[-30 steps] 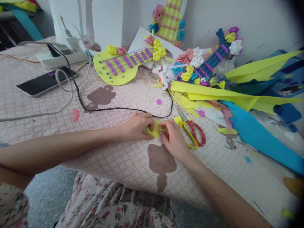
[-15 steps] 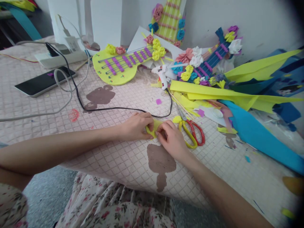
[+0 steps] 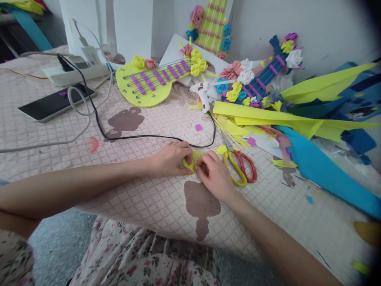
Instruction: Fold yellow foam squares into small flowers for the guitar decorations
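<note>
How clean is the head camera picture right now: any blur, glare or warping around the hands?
Head view: soft, even daylight with no glare; the left hand and right hand pinching the yellow foam piece are fairly sharp; the right edge and corners darken and blur; the table grid bows, showing wide-angle distortion; the far foam guitars look slightly soft.

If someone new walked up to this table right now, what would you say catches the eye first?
Probably the two hands meeting at the near middle of the table: the left hand and right hand pinch a small yellow foam piece between them. Right beside them lie red and yellow scissors. Farther back, a yellow foam guitar with purple bars and foam flowers stands out.
</note>
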Tool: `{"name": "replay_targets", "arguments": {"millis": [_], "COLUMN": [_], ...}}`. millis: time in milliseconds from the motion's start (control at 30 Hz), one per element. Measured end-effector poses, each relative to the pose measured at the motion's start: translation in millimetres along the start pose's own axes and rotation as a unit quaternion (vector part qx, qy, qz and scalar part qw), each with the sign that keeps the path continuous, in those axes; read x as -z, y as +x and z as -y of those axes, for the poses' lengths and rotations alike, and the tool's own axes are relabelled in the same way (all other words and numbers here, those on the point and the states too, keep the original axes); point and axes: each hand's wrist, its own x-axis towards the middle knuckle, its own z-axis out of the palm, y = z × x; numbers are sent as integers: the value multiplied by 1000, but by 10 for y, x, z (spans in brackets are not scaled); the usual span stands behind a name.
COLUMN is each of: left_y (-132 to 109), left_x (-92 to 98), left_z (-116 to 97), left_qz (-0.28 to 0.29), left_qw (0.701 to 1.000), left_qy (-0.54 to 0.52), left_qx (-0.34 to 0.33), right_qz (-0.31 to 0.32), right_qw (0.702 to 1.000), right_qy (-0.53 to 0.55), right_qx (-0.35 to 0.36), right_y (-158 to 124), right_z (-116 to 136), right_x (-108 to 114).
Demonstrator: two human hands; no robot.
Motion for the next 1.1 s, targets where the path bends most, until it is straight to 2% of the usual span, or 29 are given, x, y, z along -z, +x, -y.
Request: {"name": "replay_targets", "arguments": {"millis": [600,1100], "left_y": [9,2], "left_x": [-64,-42], "left_z": [42,32], "left_qz": [-21,-13], "left_qw": [1000,1000], "left_qy": [5,-6], "left_qx": [10,14], "right_qz": [-20,-10], "right_qw": [999,1000], "right_qy": [27,1], "right_qx": [32,12], "right_y": [-7,-4], "right_z": [-46,-12], "right_x": [10,-1]}}
